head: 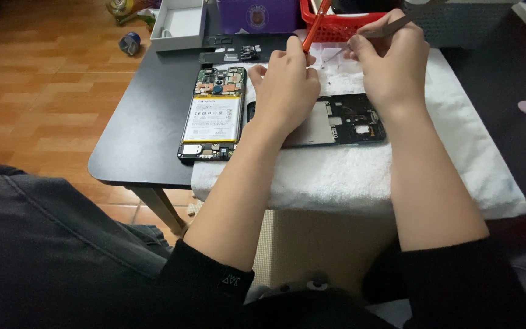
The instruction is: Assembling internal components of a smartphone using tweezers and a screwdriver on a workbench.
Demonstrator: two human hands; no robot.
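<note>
My left hand (285,88) grips an orange-handled screwdriver (315,25) that points up and away from me. My right hand (391,64) pinches grey tweezers (391,25), whose tips reach down toward tiny parts on the white towel (360,173). An opened phone (212,114) with its white battery and bare circuit boards lies on the black table (147,131), left of my left hand. The phone's dark back cover (351,122) rests on the towel beneath and between my wrists.
A white open box (178,24), small black phone parts (232,52), a purple box (257,15) and a red basket (336,27) line the table's far edge. A wooden floor lies to the left. My dark-clothed lap fills the foreground.
</note>
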